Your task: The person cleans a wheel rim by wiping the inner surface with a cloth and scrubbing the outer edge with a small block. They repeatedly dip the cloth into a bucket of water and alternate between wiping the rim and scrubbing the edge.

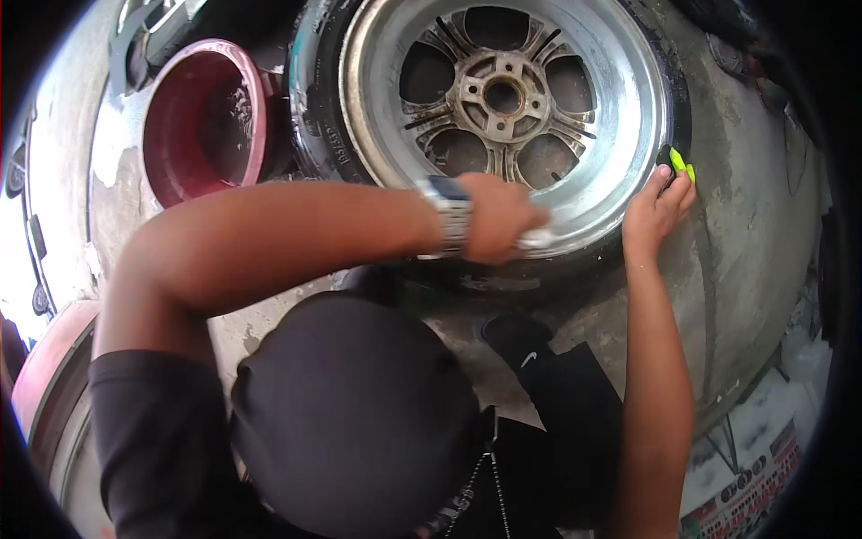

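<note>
A car wheel (507,135) lies flat with its inner side up, a silver alloy rim inside a black tire (314,117). My left hand (500,218), with a watch on the wrist, reaches across to the near part of the rim. Its fingers are closed on a white wad (537,239), blurred by motion, pressed against the rim's inner wall. At the tire's right edge, my right hand (660,211) has its fingers closed on a yellow-green and black object (684,166) whose kind I cannot make out.
A red bucket (256,126) with some dark water or residue stands left of the wheel. Another reddish round container (58,359) is at the lower left. A dark rounded cap (355,413) and a black shoe (519,340) are near the wheel on the concrete floor (745,234).
</note>
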The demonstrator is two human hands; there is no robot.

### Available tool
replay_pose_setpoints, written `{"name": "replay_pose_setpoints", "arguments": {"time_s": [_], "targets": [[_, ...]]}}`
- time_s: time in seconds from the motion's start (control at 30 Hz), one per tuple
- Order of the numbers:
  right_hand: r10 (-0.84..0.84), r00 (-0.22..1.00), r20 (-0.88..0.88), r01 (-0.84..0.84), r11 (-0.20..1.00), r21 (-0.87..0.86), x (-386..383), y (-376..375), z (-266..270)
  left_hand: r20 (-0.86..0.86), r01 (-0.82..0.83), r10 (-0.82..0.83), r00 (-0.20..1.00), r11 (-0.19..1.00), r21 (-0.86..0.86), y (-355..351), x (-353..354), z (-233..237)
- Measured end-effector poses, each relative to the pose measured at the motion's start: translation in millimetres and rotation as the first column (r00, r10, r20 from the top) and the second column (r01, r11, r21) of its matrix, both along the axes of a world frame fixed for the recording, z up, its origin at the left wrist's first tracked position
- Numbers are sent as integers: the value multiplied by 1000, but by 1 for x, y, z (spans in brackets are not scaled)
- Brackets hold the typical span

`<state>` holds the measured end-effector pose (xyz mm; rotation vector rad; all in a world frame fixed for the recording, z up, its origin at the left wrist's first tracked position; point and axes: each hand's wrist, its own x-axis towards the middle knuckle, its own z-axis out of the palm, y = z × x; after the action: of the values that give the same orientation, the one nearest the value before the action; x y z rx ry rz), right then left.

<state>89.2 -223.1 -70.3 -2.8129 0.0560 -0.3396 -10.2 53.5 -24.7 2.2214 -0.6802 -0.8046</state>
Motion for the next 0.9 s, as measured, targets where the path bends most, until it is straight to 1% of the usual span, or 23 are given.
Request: {"name": "replay_pose_setpoints", "arguments": {"time_s": [0.03, 0.07, 0.13, 0.17, 0.2, 0.27, 0.3, 0.33, 0.37, 0.4, 0.47, 0.53, 0.6, 0.63, 0.67, 0.7, 0.73, 0.77, 0.8, 0.87, 0.9], "targets": [[-10, 1000, 12, 10, 1000, 14, 0, -2, -4, 14, 60, -61, 998, 995, 81, 26, -4, 13], [44, 999, 13, -45, 999, 10, -3, 2, 1, 23, 120, -126, 992, 979, 162, 52, -7, 26], [149, 989, 23, -149, 989, -11, -7, 9, 15, 270, 108, -173, 947, 966, 237, 103, -19, 27], [241, 969, -60, -247, 959, -139, -10, 3, 11, 416, 117, -196, 888, 971, 206, 140, -18, 20], [603, 769, -211, -639, 736, -225, -24, 7, 36, 550, 126, -206, 809, 975, 181, 168, -15, 16], [718, 549, -427, -806, 591, -41, -34, 6, 53, 555, 60, -119, 824, 990, 124, 182, -11, 15], [776, 501, -383, -848, 528, -39, -40, 6, 61, 531, 29, -87, 843, 993, 115, 180, -10, 14], [825, 451, -339, -884, 466, -41, -47, 7, 69, 527, -43, -17, 850, 994, 102, 172, -10, 9], [868, 400, -294, -913, 405, -47, -54, 9, 73, 488, -155, 63, 871, 977, 149, 160, -10, 4], [853, 407, -327, -899, 437, 19, -62, 16, 72, 454, -260, 145, 879, 944, 203, 149, -9, 5], [810, 428, -401, -842, 519, 148, -88, 42, 68, 498, -158, 21, 867, 959, 235, 146, -5, 2], [845, 464, -267, -784, 532, 319, -118, 94, 54, 518, -54, -79, 852, 970, 237, 144, -1, -1], [828, 524, -202, -627, 535, 567, -128, 140, 58, 531, 32, -143, 835, 977, 212, 147, 5, -2], [852, 479, -210, -655, 507, 561, -122, 136, 56, 517, 17, -120, 848, 980, 201, 147, 4, -2], [915, 373, -155, -725, 392, 567, -109, 113, 42, 516, -4, -103, 850, 979, 202, 147, 3, -1], [949, 221, -224, -830, 303, 467, -87, 76, 42, 514, -15, -93, 853, 979, 203, 146, 3, -1], [947, 175, -270, -865, 279, 417, -66, 49, 55, 514, -25, -85, 853, 979, 204, 146, 4, -2], [953, 129, -275, -913, 222, 342, -45, 25, 62, 506, -22, -86, 858, 979, 204, 146, 6, -1], [971, 168, -168, -926, 214, 312, -31, 23, 75, 494, -23, -83, 865, 979, 205, 146, 6, -2], [918, 166, -361, -896, 293, 334, -39, 24, 69, 473, -12, -87, 877, 979, 202, 145, 8, -1], [946, 180, -272, -862, 284, 420, -57, 39, 56, 476, -15, -87, 875, 978, 206, 145, 8, -1]]}}
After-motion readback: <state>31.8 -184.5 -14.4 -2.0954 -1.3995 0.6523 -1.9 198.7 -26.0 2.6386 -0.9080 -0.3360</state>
